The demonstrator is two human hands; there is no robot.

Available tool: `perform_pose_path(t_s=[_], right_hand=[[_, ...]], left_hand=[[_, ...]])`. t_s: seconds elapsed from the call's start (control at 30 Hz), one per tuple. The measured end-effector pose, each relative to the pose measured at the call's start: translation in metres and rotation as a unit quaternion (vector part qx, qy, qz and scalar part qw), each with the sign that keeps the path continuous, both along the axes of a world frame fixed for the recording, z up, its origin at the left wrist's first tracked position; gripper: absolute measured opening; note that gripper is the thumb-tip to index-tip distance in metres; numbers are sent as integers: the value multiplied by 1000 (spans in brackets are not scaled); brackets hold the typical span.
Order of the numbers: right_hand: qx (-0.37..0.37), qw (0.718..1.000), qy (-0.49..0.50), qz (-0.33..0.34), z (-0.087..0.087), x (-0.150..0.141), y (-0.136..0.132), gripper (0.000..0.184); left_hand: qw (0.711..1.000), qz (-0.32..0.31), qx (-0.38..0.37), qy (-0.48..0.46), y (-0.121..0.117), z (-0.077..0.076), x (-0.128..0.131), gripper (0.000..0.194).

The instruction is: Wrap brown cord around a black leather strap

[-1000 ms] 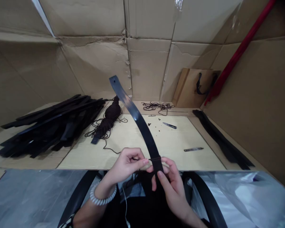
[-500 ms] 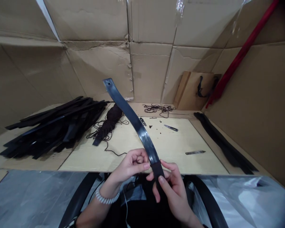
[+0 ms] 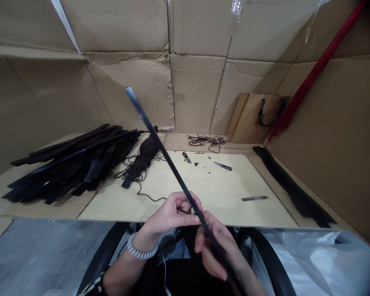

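A long, narrow black strip is seen almost edge-on, slanting from the upper left down to my lap. My right hand is closed around its lower part. Pressed close against the strip, my left hand pinches a dark cord, which trails over the board to a wound bundle of cord. The strip's lower end is dark and hard to make out against my clothes.
Black strips lie piled at left, and more at right. Thread snips, a second small cutter, a pointed blade, and loose cord pieces lie about. A paper bag leans against the cardboard wall.
The strip has turned from its broad face to its edge, its upper end shifting up and left. My right hand has rotated with it; my left hand has moved slightly right.
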State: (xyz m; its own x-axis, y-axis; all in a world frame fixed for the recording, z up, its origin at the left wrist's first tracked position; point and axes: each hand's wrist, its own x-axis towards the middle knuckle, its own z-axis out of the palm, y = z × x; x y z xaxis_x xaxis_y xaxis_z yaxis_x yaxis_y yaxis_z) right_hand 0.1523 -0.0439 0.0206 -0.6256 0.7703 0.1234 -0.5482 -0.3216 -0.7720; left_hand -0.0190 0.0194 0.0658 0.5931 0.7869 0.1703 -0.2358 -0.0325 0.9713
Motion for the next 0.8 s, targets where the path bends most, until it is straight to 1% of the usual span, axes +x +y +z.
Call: perform_pose_path(t_s=[0.1,0.17,0.23,0.3,0.33,0.4,0.47,0.6,0.7,0.8], right_hand=[[69,994,-86,-12,0,1,-2,63],[93,984,-145,-37,0,2,-2,65],[83,969,-209,-100,-1,1,-3,62],[61,954,-244,-160,-2,-1,-4,63],[52,952,-246,-172,-2,-3,-5,65],[38,957,-230,-170,-2,-6,-6,70],[31,961,-215,-174,-2,-9,-6,70],[33,965,-195,-175,-5,-11,-8,68],[35,972,-177,-149,-7,-9,-9,66],[39,974,-175,-141,-6,-9,-10,64]], left_hand=[[999,41,-17,-21,-2,5,1,43],[998,63,-17,-18,-2,7,2,40],[997,74,-12,-2,-2,6,2,41],[996,91,2,11,-2,3,2,47],[995,103,15,12,-2,2,1,50],[992,117,39,7,-3,-1,-1,49],[993,110,46,0,-6,-3,-2,44],[994,99,40,-8,-9,-2,-4,43],[996,71,39,-22,-7,-2,-6,46],[998,30,36,-37,-3,-4,-7,56]])
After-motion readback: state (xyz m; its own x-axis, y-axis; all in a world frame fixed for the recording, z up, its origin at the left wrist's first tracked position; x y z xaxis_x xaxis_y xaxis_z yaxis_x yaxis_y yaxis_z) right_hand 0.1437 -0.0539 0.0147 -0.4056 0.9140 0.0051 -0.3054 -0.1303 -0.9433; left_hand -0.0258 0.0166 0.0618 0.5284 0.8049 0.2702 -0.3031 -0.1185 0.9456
